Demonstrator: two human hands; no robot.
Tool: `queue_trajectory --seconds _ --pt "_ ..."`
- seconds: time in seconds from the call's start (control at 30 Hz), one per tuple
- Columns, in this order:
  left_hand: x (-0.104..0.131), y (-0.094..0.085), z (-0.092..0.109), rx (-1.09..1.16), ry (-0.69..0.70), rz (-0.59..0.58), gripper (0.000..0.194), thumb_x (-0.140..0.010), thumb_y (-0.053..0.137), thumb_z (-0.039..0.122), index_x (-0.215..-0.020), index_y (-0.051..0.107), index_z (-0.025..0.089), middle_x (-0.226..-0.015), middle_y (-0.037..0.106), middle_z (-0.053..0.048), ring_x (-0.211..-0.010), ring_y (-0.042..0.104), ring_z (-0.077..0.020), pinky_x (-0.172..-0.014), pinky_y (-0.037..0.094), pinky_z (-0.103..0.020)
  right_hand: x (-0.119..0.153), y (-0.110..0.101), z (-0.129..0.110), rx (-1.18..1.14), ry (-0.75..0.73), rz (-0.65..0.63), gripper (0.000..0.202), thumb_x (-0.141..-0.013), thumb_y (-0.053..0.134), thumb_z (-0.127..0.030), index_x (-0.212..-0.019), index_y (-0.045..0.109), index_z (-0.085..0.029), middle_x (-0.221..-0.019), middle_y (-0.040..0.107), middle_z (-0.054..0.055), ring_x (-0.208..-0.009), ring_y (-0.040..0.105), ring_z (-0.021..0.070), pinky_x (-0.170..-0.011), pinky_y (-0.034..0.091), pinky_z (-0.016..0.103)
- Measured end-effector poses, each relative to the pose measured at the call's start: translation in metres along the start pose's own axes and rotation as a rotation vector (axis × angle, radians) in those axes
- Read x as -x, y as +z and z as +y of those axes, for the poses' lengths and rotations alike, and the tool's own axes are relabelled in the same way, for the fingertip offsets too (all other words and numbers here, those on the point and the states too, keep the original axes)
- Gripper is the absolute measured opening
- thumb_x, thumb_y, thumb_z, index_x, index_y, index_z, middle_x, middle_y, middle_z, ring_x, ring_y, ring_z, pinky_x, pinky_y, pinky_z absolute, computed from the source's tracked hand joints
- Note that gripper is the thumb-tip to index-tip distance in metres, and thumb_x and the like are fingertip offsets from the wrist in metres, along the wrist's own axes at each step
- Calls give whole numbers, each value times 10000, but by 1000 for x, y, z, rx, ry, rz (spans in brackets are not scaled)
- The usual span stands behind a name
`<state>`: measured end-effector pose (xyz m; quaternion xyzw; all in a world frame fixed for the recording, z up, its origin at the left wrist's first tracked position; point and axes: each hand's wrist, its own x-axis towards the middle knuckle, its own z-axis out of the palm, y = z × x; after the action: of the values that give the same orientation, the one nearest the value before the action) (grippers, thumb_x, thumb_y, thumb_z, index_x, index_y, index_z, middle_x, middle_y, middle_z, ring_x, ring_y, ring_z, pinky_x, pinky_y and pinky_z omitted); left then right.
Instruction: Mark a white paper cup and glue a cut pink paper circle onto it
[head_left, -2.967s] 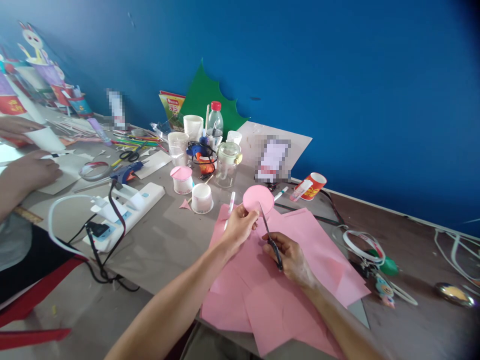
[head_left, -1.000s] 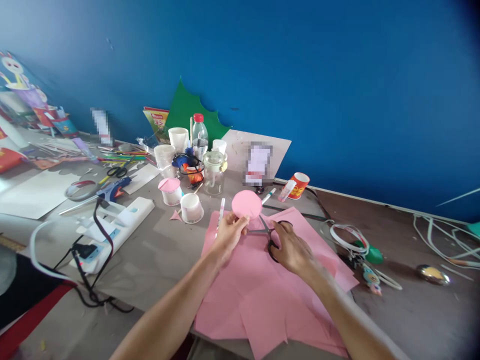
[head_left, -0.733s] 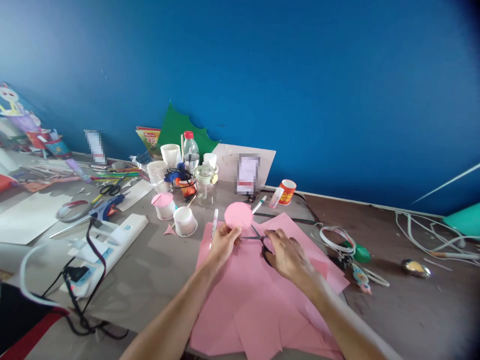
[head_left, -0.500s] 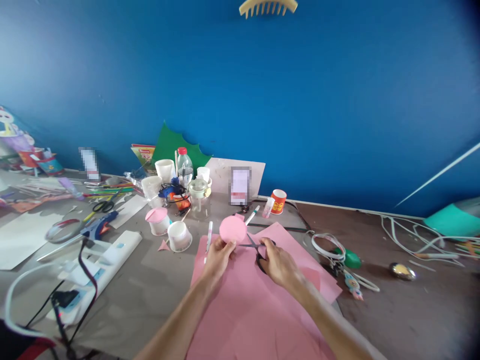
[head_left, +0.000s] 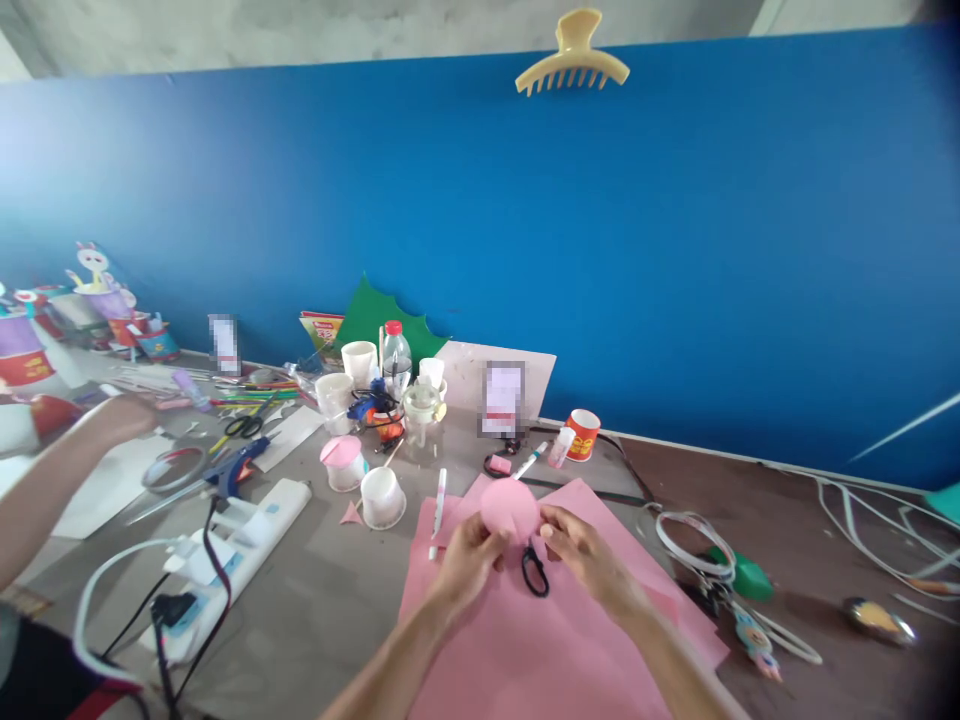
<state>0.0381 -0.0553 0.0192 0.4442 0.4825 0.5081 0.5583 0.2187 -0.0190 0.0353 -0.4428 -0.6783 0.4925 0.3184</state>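
A round pink paper disc is held up over the pink sheets. My left hand pinches its lower left edge between thumb and fingers. At the disc's right edge, the closed fingertips of my right hand grip the rim. Black-handled scissors lie on the large pink paper just below the disc, out of my grasp; their blades are mostly hidden behind it. A white marker rests on the paper's left side.
To the left stand a pink-topped paper cup, a white cup and a power strip. Another person's arm reaches in at far left. A red cup is behind; cables lie right.
My right hand has let go of the scissors, which now lie on the pink paper, and has taken the disc's right edge. The view has tilted up; another person's arm has appeared at left.
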Motion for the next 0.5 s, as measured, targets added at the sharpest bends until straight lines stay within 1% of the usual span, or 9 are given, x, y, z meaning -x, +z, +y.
queue_trajectory --seconds 0.07,0.1,0.17,0.23,0.3,0.37,0.43,0.5 --pt "2 2 0 -38 2 -71 465 -691 689 589 -666 568 141 -536 470 12 -494 403 -93 -494 304 -245 1 2 -3 -72 -29 -24 402 -833 564 -506 -1005 655 -154 -821 668 57 -703 591 185 -660 491 300" --pt "3 4 0 -58 -2 -92 455 -696 691 580 -670 571 141 -533 467 14 -490 398 -93 -490 292 -245 1 3 -3 -86 -35 -12 354 -816 592 -491 -923 658 -160 -776 654 42 -694 581 180 -647 482 288" --pt "5 5 1 -80 -16 -120 433 -702 697 556 -652 570 144 -524 465 14 -490 398 -95 -491 285 -246 0 5 -1 -74 -26 53 293 -779 632 -460 -724 610 -173 -629 577 -6 -600 519 148 -564 435 251" --pt "7 5 1 -61 -29 -145 420 -712 694 541 -636 581 143 -519 481 7 -494 413 -100 -508 307 -249 -3 7 3 -45 -15 106 315 -764 632 -433 -600 523 -187 -528 469 -44 -517 428 116 -493 361 228" --pt "7 5 0 -4 -35 -179 414 -728 684 538 -660 618 135 -525 508 -2 -498 435 -104 -534 336 -255 -4 8 5 -33 -7 121 301 -766 615 -407 -589 505 -190 -511 431 -54 -499 398 108 -479 334 226" --pt "6 5 -2 68 -52 -201 415 -718 699 534 -674 643 125 -536 531 -12 -500 458 -107 -554 360 -262 -3 9 3 -30 -8 131 260 -763 604 -386 -613 530 -187 -525 450 -47 -506 419 115 -491 347 231" --pt "5 5 -5 135 -72 -194 415 -697 721 526 -666 646 119 -551 546 -18 -505 474 -108 -561 374 -263 -2 12 -1 -29 -24 172 235 -755 594 -367 -611 543 -188 -526 467 -41 -511 441 124 -500 362 237" --pt "5 5 -8 184 -88 -160 410 -678 737 514 -655 633 119 -566 556 -20 -510 483 -107 -555 378 -257 0 16 -6 -20 -53 232 208 -751 578 -342 -612 569 -187 -531 496 -30 -522 463 133 -512 374 244"
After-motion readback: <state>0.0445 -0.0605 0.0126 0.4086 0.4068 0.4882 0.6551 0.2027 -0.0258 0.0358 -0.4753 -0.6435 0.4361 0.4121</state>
